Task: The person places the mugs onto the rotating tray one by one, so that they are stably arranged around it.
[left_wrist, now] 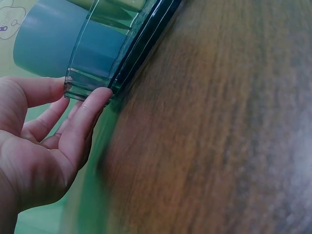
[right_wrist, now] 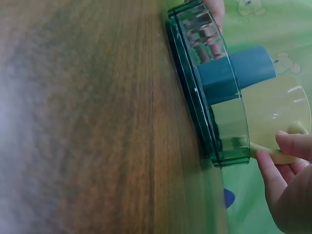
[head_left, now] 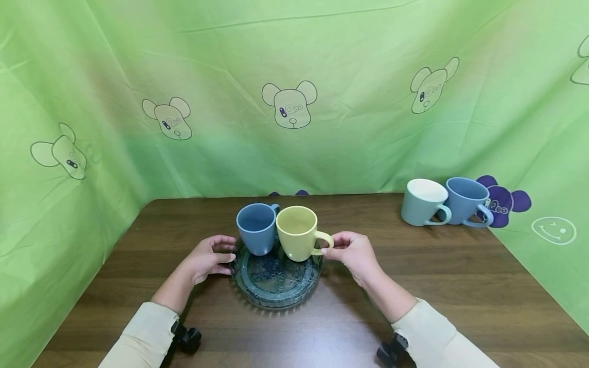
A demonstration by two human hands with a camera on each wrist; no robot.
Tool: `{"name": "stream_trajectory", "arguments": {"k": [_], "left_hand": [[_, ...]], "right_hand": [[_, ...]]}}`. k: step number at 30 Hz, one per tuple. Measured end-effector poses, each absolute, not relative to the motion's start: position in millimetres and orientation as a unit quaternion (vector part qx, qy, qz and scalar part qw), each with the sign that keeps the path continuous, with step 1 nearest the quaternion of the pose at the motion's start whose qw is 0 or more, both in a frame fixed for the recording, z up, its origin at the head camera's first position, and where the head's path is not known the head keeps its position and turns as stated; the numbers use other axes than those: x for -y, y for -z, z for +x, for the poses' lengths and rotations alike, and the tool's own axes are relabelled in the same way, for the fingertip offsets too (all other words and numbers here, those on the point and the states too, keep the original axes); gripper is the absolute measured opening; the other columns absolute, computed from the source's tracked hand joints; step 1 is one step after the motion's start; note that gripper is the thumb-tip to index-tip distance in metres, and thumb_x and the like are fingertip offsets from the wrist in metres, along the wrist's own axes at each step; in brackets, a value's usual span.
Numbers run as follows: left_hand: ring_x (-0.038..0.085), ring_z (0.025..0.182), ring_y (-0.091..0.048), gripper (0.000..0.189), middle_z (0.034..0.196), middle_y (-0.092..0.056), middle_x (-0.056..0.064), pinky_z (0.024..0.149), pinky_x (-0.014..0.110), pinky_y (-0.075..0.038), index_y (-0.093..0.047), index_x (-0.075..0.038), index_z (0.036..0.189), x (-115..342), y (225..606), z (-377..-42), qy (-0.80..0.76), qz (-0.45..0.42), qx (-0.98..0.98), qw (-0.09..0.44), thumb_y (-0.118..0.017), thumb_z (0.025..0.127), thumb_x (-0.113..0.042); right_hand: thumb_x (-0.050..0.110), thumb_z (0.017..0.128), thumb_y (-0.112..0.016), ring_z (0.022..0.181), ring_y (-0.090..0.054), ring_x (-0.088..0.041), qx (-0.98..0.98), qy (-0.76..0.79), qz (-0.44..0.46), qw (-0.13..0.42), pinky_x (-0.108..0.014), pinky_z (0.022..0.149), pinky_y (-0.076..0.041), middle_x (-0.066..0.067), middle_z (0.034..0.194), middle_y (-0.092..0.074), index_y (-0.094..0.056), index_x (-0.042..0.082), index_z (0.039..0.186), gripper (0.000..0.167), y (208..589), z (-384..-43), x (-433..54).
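A round, dark-tinted glass tray with a raised wall (head_left: pixel 278 289) sits on the wooden table. At its far side stand a blue mug (head_left: pixel 256 231) and a yellow mug (head_left: pixel 295 235), side by side and upright. My left hand (head_left: pixel 209 259) holds the tray's left edge; the left wrist view shows fingertips (left_wrist: pixel 103 95) at the rim and low on the wall. On the other side, my right hand (head_left: pixel 352 254) pinches the yellow mug's handle between thumb and fingers. In the right wrist view that handle (right_wrist: pixel 273 155) extends past the tray's wall.
At the table's far right corner stand a light teal mug with a white inside (head_left: pixel 418 207) and another blue mug (head_left: pixel 465 199), handles to the right. A green cloth with bear drawings (head_left: pixel 294 158) hangs behind the wooden table (head_left: pixel 442 276) and along its sides.
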State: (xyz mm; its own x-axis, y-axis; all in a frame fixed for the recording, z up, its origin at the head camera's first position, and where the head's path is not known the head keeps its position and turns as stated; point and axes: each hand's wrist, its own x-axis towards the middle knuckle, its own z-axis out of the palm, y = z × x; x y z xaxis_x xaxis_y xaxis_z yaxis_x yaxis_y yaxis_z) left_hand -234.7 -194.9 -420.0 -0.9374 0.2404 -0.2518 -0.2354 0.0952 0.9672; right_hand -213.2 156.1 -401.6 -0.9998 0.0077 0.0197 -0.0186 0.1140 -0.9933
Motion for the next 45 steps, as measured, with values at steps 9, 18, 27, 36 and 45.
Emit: {"name": "stream_trajectory", "arguments": {"k": [9, 18, 27, 36, 45], "left_hand": [[0.022, 0.087, -0.058, 0.047, 0.126, -0.049, 0.022, 0.066, 0.036, -0.059, -0.044, 0.007, 0.133, 196, 419, -232, -0.675, -0.004, -0.715, 0.179, -0.062, 0.089, 0.008], [0.022, 0.087, -0.059, 0.048, 0.125, -0.048, 0.023, 0.067, 0.037, -0.060, -0.042, 0.009, 0.133, 196, 421, -227, -0.682, 0.002, -0.710, 0.175, -0.062, 0.089, 0.008], [0.021, 0.089, -0.062, 0.049, 0.123, -0.049, 0.023, 0.076, 0.041, -0.059, -0.044, 0.010, 0.130, 198, 422, -220, -0.680, -0.009, -0.715, 0.162, -0.066, 0.087, 0.007], [0.020, 0.088, -0.064, 0.051, 0.114, -0.054, 0.019, 0.079, 0.040, -0.058, -0.046, 0.011, 0.127, 198, 424, -217, -0.678, -0.004, -0.718, 0.156, -0.072, 0.084, 0.005], [0.019, 0.092, -0.063, 0.048, 0.119, -0.054, 0.024, 0.083, 0.038, -0.057, -0.046, 0.015, 0.128, 201, 420, -217, -0.685, -0.001, -0.712, 0.156, -0.068, 0.087, 0.006]], "right_hand": [[-0.012, 0.072, -0.077, 0.071, -0.063, -0.012, 0.750, -0.661, 0.006, 0.022, -0.021, 0.066, -0.055, -0.006, 0.076, -0.067, -0.065, -0.016, 0.094, 0.026, 400, -219, -155], [-0.013, 0.072, -0.076, 0.070, -0.063, -0.012, 0.742, -0.670, -0.001, 0.020, -0.021, 0.066, -0.055, -0.005, 0.075, -0.066, -0.064, -0.017, 0.095, 0.026, 402, -222, -154], [-0.012, 0.072, -0.076, 0.072, -0.063, -0.011, 0.754, -0.656, 0.006, 0.019, -0.020, 0.066, -0.054, -0.005, 0.076, -0.067, -0.065, -0.016, 0.094, 0.025, 409, -228, -150], [-0.011, 0.072, -0.077, 0.073, -0.063, -0.011, 0.766, -0.642, 0.005, 0.027, -0.019, 0.067, -0.053, -0.007, 0.080, -0.069, -0.066, -0.014, 0.096, 0.026, 410, -232, -150], [-0.011, 0.074, -0.076, 0.074, -0.064, -0.009, 0.751, -0.659, 0.030, 0.027, -0.019, 0.069, -0.055, -0.016, 0.089, -0.069, -0.065, -0.014, 0.101, 0.029, 415, -233, -152]]}}
